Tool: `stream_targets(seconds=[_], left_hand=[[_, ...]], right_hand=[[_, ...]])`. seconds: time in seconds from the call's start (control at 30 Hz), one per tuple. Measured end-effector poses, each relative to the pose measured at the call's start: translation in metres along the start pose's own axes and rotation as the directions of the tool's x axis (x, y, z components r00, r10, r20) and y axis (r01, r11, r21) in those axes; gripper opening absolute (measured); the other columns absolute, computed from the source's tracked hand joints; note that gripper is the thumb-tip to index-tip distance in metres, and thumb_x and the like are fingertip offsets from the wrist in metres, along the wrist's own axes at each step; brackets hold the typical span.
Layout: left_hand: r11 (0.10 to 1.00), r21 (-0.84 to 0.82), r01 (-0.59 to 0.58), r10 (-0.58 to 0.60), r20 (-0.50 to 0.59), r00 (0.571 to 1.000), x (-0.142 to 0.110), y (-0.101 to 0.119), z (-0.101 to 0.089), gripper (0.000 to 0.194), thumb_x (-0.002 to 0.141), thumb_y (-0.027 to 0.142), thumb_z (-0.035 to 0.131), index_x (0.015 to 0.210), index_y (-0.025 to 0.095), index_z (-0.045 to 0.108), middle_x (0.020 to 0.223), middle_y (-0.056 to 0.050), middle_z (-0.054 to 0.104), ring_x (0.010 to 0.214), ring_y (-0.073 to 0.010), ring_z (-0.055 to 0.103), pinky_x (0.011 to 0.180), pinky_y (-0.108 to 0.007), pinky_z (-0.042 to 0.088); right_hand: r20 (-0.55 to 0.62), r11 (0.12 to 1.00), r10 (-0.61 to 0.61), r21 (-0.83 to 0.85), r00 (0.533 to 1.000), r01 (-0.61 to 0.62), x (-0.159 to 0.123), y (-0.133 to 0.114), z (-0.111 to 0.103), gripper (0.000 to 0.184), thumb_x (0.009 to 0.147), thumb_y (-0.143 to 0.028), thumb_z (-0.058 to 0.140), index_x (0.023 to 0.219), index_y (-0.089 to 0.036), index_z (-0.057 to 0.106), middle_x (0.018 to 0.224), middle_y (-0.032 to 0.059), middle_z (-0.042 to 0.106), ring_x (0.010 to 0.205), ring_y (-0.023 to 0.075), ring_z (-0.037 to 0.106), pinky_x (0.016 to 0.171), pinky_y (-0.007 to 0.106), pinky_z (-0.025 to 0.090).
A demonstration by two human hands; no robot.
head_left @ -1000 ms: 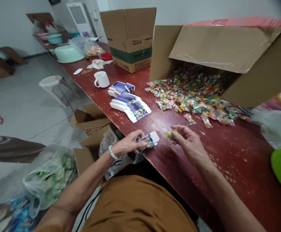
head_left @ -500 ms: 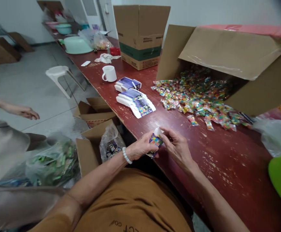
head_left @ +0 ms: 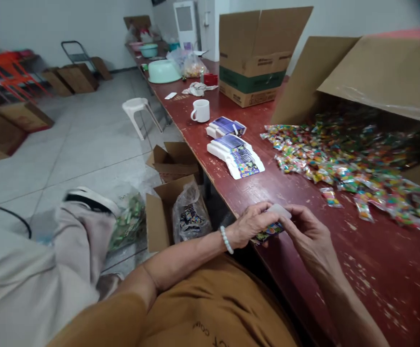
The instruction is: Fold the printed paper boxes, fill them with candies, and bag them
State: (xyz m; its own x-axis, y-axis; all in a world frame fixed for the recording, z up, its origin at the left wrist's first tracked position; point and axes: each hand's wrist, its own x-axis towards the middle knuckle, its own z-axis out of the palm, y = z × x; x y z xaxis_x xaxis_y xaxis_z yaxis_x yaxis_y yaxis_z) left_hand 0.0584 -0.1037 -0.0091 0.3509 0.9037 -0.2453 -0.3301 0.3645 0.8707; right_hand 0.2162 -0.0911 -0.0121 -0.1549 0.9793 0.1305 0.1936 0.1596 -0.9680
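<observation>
The person's left hand holds a printed card packet, which has a white end on top and a colourful lower part, close to the table edge. Its fingers are curled closed over the card. The right hand stands very near on the other side, bent and almost closed, and its fingertips come to the white end. I cannot tell if they pinch it firmly or keep some small thing, because the fingers cover this part. For good work here, it is better that both hands stay low and near together, so the thin card does not bend. The packet is at the near edge of the long red-painted table, so a dropped piece could fall toward the cardboard box and plastic bag on the floor. To the right lies a free part of the table, then loose sachets and a big spill of candy sachets from a tipped carton. Ahead, two stacks of printed cards and a white mug stand well apart from the hands, so there is open room. On the left, the pale clothing of another person is near the left arm.
</observation>
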Motion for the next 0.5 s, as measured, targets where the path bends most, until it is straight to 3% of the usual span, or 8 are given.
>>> stream_targets(seconds=[0.13, 0.23, 0.3, 0.4, 0.5], left_hand=[[0.980, -0.180, 0.089, -0.066, 0.130, 0.989, 0.005, -0.001, -0.007, 0.050, 0.075, 0.062, 0.068, 0.095, 0.017, 0.056, 0.070, 0.000, 0.061, 0.049, -0.0118, 0.058, 0.039, -0.021, 0.049], [0.933, -0.296, 0.203, -0.146, 0.206, 0.968, 0.011, -0.002, -0.012, 0.052, 0.082, 0.067, 0.057, 0.092, 0.016, 0.060, 0.066, -0.001, 0.061, 0.050, -0.0133, 0.060, 0.041, -0.022, 0.049], [0.905, -0.343, 0.252, -0.189, 0.206, 0.960, 0.014, -0.002, -0.013, 0.050, 0.088, 0.063, 0.049, 0.095, 0.016, 0.063, 0.066, -0.001, 0.061, 0.051, -0.0124, 0.059, 0.043, -0.021, 0.048], [0.928, -0.301, 0.221, -0.183, 0.151, 0.972, 0.014, -0.001, -0.011, 0.042, 0.093, 0.053, 0.049, 0.108, 0.019, 0.068, 0.069, 0.000, 0.061, 0.053, -0.0096, 0.057, 0.050, -0.020, 0.049], [0.966, -0.196, 0.170, -0.154, 0.093, 0.984, 0.011, 0.004, -0.009, 0.047, 0.094, 0.053, 0.046, 0.117, 0.020, 0.069, 0.072, 0.000, 0.060, 0.056, -0.0089, 0.055, 0.055, -0.022, 0.052]], right_hand=[[-0.060, 0.914, -0.263, -0.334, 0.963, 0.229, -0.006, -0.002, 0.002, 0.022, 0.088, -0.041, 0.063, 0.090, -0.021, 0.072, 0.084, 0.0045, 0.073, 0.074, 0.0183, 0.068, 0.072, 0.030, 0.055], [-0.005, 0.869, -0.313, -0.406, 0.950, 0.284, -0.010, -0.002, 0.000, 0.024, 0.090, -0.040, 0.060, 0.097, -0.023, 0.074, 0.092, 0.0047, 0.076, 0.081, 0.0201, 0.071, 0.080, 0.032, 0.057], [0.031, 0.911, -0.243, -0.336, 0.970, 0.239, -0.009, -0.001, -0.002, 0.025, 0.087, -0.043, 0.063, 0.096, -0.023, 0.075, 0.098, 0.0050, 0.076, 0.087, 0.0224, 0.072, 0.087, 0.036, 0.058], [-0.011, 0.981, -0.027, -0.192, 1.000, 0.025, -0.003, 0.000, -0.001, 0.032, 0.073, -0.050, 0.075, 0.088, -0.022, 0.076, 0.099, 0.0054, 0.077, 0.088, 0.0263, 0.073, 0.087, 0.040, 0.060], [-0.079, 0.981, 0.163, -0.097, 0.983, -0.170, 0.006, -0.002, 0.001, 0.037, 0.059, -0.051, 0.082, 0.080, -0.021, 0.076, 0.094, 0.0054, 0.078, 0.085, 0.0270, 0.073, 0.079, 0.037, 0.063]])
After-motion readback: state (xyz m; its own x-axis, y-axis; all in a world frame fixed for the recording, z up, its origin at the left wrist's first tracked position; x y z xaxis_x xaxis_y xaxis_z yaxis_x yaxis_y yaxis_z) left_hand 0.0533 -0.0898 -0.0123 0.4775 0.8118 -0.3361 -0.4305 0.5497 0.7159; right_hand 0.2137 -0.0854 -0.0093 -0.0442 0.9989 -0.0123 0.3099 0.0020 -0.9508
